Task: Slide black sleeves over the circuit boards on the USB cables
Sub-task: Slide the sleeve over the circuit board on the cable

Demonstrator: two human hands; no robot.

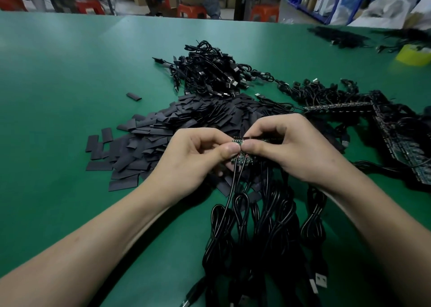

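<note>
My left hand [193, 159] and my right hand [286, 148] meet thumb to thumb over a strip of small green circuit boards [241, 161]. Both hands pinch that strip, and my fingers hide most of it. Thin wires run down from the boards into a bundle of looped black USB cables [261, 227] that hangs toward me. A large heap of flat black sleeves [177, 129] lies on the green table [70, 96] just behind and left of my hands. No sleeve shows in either hand.
A tangle of black USB cables [210, 68] lies behind the sleeves. Dark circuit board panels with cables [396, 138] lie at the right. One loose sleeve [134, 96] lies apart at the left. A yellow tape roll [412, 55] sits at the far right.
</note>
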